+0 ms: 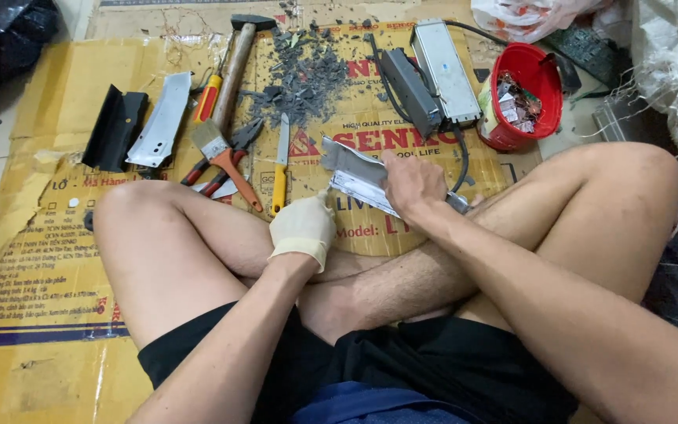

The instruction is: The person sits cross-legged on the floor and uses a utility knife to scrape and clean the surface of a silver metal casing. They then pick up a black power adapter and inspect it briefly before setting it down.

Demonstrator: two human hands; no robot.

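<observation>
Dismantling looks partly done — a bent metal casing point(359, 174) is clamped under the bare right hand point(411, 182), while the gloved left hand point(303, 228) is closed on something at its near edge. Beyond the casing, grey debris point(304, 74) is heaped; two power-supply boxes point(431, 74) appear unopened.

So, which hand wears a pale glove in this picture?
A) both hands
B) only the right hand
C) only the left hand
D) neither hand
C. The left hand is covered by a pale glove and touches the lower edge of the bent metal piece, while the right hand is bare and presses on top of that same piece.
</observation>
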